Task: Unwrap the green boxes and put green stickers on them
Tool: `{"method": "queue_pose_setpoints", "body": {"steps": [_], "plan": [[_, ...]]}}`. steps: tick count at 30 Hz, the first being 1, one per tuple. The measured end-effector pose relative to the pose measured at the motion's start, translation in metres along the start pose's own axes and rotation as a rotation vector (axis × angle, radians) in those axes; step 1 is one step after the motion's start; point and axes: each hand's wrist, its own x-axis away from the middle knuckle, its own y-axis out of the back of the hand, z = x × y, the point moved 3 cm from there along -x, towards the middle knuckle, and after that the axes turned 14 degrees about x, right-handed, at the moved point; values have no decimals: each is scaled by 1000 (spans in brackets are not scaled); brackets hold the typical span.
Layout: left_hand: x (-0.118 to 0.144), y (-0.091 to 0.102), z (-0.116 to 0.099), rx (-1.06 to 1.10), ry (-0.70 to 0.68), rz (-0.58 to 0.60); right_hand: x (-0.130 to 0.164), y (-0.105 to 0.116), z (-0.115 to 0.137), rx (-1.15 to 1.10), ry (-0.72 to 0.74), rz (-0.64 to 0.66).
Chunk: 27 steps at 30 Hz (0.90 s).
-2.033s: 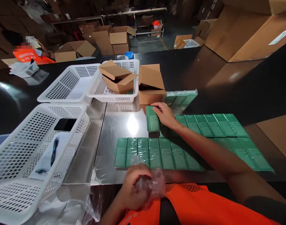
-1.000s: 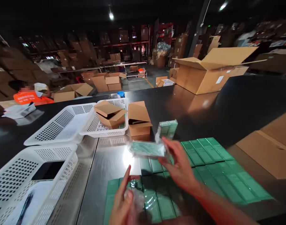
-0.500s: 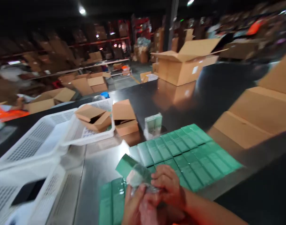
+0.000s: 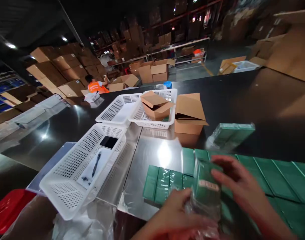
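Observation:
A green box in a clear plastic bag (image 4: 206,193), with a pale label strip, is held upright in front of me. My left hand (image 4: 176,213) is closed round the lower left of the bag. With its fingers on the box's upper right side, my right hand (image 4: 239,185) grips it too. Rows of flat green boxes (image 4: 270,173) lie under and beyond my hands, partly covered by them. Left of these is a short row of green boxes (image 4: 164,183). Behind stands a bagged green pack (image 4: 234,133).
White baskets (image 4: 67,163) stand on the left; the nearest holds a black phone (image 4: 109,142) and a pen (image 4: 96,164). An open carton (image 4: 190,113) stands beyond the boxes. Crumpled plastic (image 4: 87,220) lies at the near edge. A person in an orange vest (image 4: 97,87) is far off.
My view has swung left, bringing the near basket and pen into sight. The bagged box now stands upright between my hands, its label strip facing me; before, it was tilted and bunched in plastic.

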Motion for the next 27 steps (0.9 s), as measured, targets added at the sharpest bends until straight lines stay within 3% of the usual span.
{"method": "queue_pose_setpoints", "body": {"steps": [2, 4, 7, 11, 13, 16, 20, 27], "plan": [[6, 4, 10, -87, 26, 156, -21, 1, 5, -60, 7, -138], [15, 13, 15, -145, 2, 192, -46, -3, 5, -28, 68, -186], [26, 25, 15, -197, -46, 188, -79, -23, -5, 166, 219, -82], [37, 26, 9, -379, -271, 321, -101, -65, -18, 405, 231, 135], [39, 26, 9, -367, -361, 334, -107, -84, -19, 473, 237, 198], [38, 30, 11, -265, -360, 306, -113, -102, -22, 565, 264, 322], [38, 32, 12, -155, -263, 274, -122, -103, -34, 726, 245, 456], [36, 35, 13, -90, -393, 209, -119, -88, -42, 725, 242, 499]]}}
